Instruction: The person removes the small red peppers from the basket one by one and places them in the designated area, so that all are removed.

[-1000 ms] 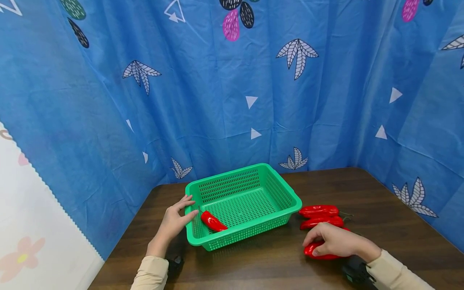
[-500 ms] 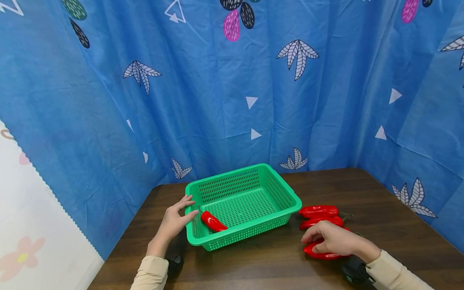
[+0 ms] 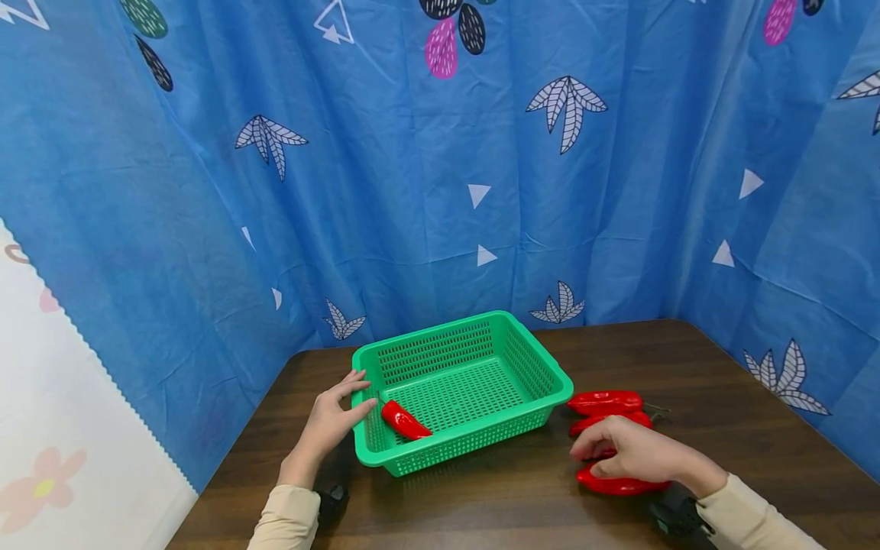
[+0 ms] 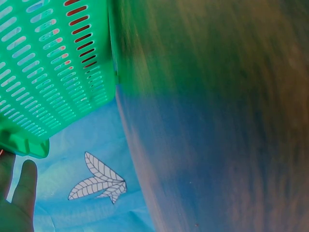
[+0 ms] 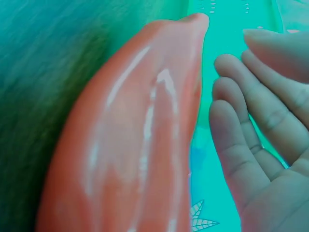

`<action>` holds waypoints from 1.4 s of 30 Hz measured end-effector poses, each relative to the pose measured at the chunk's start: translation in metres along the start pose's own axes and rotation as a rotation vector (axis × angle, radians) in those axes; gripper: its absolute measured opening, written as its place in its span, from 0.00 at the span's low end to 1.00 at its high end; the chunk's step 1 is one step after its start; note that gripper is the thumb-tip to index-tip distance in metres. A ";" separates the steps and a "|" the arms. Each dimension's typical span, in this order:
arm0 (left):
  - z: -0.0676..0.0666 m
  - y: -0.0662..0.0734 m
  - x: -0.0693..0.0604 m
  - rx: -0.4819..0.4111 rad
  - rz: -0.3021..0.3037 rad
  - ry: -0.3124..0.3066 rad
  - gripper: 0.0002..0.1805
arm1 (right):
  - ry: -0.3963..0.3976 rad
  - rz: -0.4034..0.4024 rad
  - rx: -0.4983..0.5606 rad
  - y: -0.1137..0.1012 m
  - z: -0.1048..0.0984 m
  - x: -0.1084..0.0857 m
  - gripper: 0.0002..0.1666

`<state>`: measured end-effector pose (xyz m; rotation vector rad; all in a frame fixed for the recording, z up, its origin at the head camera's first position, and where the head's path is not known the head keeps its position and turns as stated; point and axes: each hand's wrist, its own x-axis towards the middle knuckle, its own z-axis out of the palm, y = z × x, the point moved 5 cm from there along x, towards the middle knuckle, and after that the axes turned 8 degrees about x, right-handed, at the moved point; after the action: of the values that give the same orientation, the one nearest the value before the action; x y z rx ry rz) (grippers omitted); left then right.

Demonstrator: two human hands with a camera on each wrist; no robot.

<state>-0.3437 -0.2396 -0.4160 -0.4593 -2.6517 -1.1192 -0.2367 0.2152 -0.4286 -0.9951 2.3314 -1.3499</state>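
Observation:
A green perforated plastic basket stands on the table with one red chili pepper lying inside at its left. My left hand rests at the basket's left rim, fingers extended; in the left wrist view, fingers show beside the basket's corner. Right of the basket, shiny red peppers lie in a row: a far one, one behind my hand and a near one. My right hand hovers over the near pepper. In the right wrist view its loosely bent fingers are apart from that pepper.
The dark wood-grain table has rounded far corners. A blue patterned curtain hangs behind and beside it, and a pale floral cloth is at the left. Black devices are worn on both wrists.
My right hand has risen slightly off the near pepper and shifted a little away, so more of that pepper shows. The left hand and the basket have stayed put.

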 end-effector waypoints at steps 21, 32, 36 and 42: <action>0.000 -0.001 0.001 0.003 -0.007 -0.008 0.29 | -0.054 -0.120 0.111 -0.046 0.002 0.029 0.17; 0.002 -0.001 0.001 0.013 0.002 -0.003 0.28 | -0.103 -0.109 0.121 -0.061 0.005 0.056 0.16; 0.002 -0.001 0.002 0.006 0.005 -0.001 0.28 | -0.118 -0.114 0.102 -0.071 0.004 0.069 0.18; 0.002 -0.002 0.003 0.004 0.008 0.002 0.28 | -0.169 -0.155 0.100 -0.081 0.007 0.090 0.19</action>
<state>-0.3471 -0.2390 -0.4174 -0.4671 -2.6475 -1.1112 -0.2637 0.1232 -0.3547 -1.2290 2.0798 -1.3660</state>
